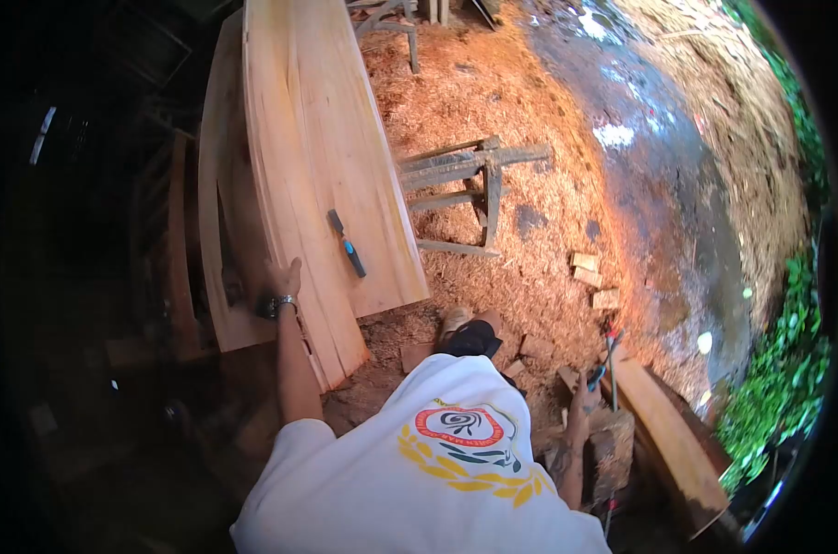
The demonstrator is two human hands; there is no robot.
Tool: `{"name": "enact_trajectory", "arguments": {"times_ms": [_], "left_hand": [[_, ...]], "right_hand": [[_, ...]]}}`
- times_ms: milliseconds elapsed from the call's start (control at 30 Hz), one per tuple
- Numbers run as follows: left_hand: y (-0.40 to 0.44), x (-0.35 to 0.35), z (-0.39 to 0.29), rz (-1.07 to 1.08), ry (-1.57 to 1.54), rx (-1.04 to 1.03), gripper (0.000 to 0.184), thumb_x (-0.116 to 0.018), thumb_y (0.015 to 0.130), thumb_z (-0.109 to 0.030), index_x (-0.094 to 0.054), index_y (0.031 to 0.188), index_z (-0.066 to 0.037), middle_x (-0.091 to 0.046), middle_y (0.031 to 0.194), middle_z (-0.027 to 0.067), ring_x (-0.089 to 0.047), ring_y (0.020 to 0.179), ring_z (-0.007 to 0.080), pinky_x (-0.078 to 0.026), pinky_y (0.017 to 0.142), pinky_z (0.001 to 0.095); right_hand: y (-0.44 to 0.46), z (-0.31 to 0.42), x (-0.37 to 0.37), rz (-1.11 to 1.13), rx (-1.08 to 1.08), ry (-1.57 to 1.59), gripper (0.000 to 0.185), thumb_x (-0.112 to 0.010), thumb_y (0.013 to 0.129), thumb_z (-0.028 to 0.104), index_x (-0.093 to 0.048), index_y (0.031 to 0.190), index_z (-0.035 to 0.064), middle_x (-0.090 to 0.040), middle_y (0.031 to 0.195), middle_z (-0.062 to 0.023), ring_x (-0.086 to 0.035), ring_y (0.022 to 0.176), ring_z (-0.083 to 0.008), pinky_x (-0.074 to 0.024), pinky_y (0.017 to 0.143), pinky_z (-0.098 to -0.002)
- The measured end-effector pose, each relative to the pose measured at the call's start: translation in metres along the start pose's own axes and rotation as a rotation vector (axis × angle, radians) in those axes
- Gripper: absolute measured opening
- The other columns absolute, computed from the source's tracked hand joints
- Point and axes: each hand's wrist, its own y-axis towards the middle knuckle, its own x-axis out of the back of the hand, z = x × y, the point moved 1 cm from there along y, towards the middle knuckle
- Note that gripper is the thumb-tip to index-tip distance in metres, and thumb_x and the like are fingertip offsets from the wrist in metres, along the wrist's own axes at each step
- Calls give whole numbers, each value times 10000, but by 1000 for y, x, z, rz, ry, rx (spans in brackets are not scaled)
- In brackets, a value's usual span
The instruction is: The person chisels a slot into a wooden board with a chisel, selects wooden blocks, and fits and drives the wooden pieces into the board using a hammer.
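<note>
My left hand (284,280), with a metal-banded watch at the wrist, rests at the left edge of a long narrow board (299,175). Its fingers look spread, though the shadow partly hides them. That board lies along a wider plank (382,268). On the wood, to the right of my left hand, is a chisel (349,246) with a blue and black handle. Low on the right, my right hand (583,399) is closed around a bar clamp (614,374) with a thin upright bar, red ends and a blue-black grip.
A wooden trestle (483,175) stands right of the planks on shaving-covered ground. Small wood blocks (587,268) lie further right. Beside the clamp are a thick wood block (611,448) and a slanting board (668,429). Wet ground runs along the right.
</note>
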Motion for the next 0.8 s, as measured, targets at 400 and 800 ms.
{"name": "enact_trajectory", "arguments": {"times_ms": [400,800], "left_hand": [[-20,11,-70,-141,332,218,912,-828,703,-531,-538,1363,27,-665,1185,297,-634,1109,469,-525,920,520],[1,-24,-134,-265,597,613,957,-806,782,-400,-337,1506,16,-405,1516,264,-412,1383,430,-360,1144,481]], "right_hand": [[119,204,-180,294,48,-42,312,-775,873,250,-689,1033,-5,-689,767,-66,-635,590,-146,-499,521,-293],[448,524,-279,529,380,-122,361,-752,903,297,-658,1029,-29,-580,620,-39,-539,451,-124,-439,439,-301]]}}
